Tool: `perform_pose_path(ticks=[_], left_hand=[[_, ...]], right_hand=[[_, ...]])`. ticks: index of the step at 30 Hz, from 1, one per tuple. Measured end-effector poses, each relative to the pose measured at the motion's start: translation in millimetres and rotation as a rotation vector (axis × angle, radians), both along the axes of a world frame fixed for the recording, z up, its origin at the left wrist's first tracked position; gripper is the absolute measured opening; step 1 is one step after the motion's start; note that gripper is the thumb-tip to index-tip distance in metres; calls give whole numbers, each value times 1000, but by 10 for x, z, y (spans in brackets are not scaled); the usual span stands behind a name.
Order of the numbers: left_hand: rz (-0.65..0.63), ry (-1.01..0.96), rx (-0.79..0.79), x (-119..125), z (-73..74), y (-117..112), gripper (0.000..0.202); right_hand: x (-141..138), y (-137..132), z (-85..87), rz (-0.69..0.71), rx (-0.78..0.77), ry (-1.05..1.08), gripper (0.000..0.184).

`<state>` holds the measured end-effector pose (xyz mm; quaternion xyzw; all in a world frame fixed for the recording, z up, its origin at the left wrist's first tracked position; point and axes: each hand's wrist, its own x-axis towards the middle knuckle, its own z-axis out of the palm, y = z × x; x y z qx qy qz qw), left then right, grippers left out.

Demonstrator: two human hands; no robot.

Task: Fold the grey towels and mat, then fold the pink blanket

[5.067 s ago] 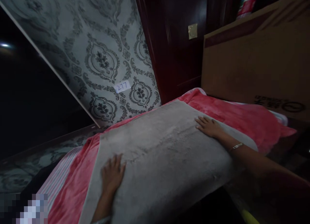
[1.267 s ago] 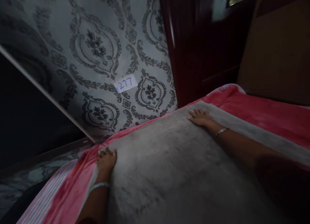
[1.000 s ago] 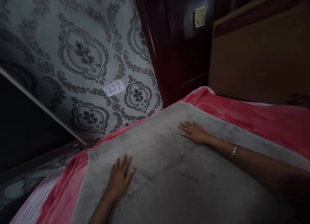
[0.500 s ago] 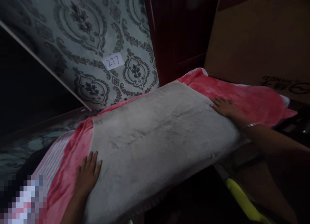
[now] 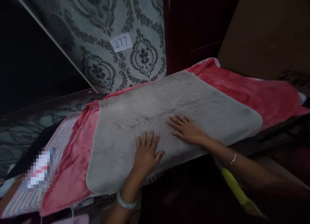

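A grey plush cloth (image 5: 135,101) lies spread over a pink-red blanket (image 5: 256,94), with faint darker creases across its middle. My left hand (image 5: 146,156) rests flat near the front middle of the grey cloth, fingers spread, a pale bangle (image 5: 126,202) on its wrist. To the right and a little farther back, my right hand (image 5: 187,129) lies palm down on the same cloth with its fingers apart. A thin bracelet (image 5: 232,156) circles that wrist. Neither hand grips anything.
Behind the cloth stands a patterned wall (image 5: 145,17) bearing a paper label (image 5: 121,42) marked 277. A large cardboard box (image 5: 271,33) leans at the back right. Below the cloth's front edge is a yellow-green object (image 5: 233,186). Striped fabric (image 5: 61,136) shows at the left.
Both hands have moved inward from the grey cloth's left and right edges to near its middle. The view has shifted, and the cloth's right and front edges now look flatter.
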<state>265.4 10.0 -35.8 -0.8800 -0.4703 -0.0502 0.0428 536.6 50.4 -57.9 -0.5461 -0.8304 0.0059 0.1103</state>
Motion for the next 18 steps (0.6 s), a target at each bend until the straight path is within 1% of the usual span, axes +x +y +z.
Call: perform_pose_path(ticks=[1, 3, 8, 10, 12, 14, 15, 17, 18], left_hand=[[24, -7, 32, -19, -32, -53, 64], [90, -10, 76, -212, -81, -149, 64], [307, 6, 167, -994, -157, -381, 70], [388, 0, 201, -1274, -180, -475, 69], [459, -10, 224, -1512, -189, -559, 68], [531, -20, 230, -1684, -177, -620, 69], [575, -20, 230, -1731, -162, -636, 68], [677, -19, 238, -1712, -115, -628, 67], [719, -22, 243, -1637, -85, -601, 65]], right_hand=[[50, -39, -14, -27, 5, -2, 58], [311, -102, -36, -138, 9, -20, 59], [1217, -327, -132, -482, 76, -42, 59], [1510, -457, -190, -588, 118, -16, 59], [1744, -583, -246, -660, 168, 30, 58], [1902, -677, -280, -718, 222, 82, 56], [1939, -703, -286, -741, 247, 99, 55], [1890, -704, -270, -748, 292, 112, 53], [1794, -677, -251, -721, 312, 119, 54]])
